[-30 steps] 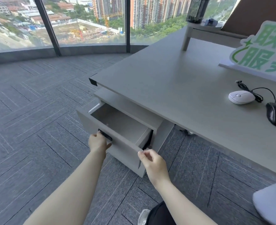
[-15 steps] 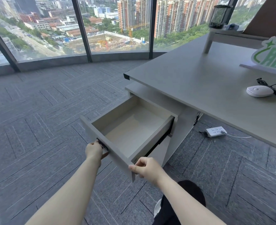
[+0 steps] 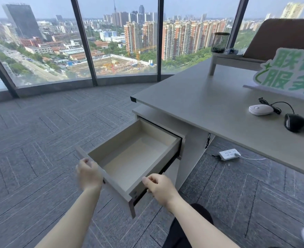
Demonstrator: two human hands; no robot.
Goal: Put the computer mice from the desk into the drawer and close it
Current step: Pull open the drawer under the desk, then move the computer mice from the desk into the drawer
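The pale drawer (image 3: 114,143) of the pedestal under the desk (image 3: 201,97) is pulled far out and holds nothing. My left hand (image 3: 89,173), blurred, grips its front panel at the left. My right hand (image 3: 158,187) has curled fingers at the drawer's front right corner. A white mouse (image 3: 260,109) and a black mouse (image 3: 294,122) with a black cable lie on the desk at the right, well away from both hands.
A green and white sign (image 3: 289,72) stands behind the mice. A small riser with a dark jar (image 3: 220,42) sits at the desk's far end. A white power strip (image 3: 229,154) lies on the carpet under the desk. Windows curve around the far side.
The drawer has slid out from partly open to far open, with both hands moving back with it. My view has lifted and turned left.
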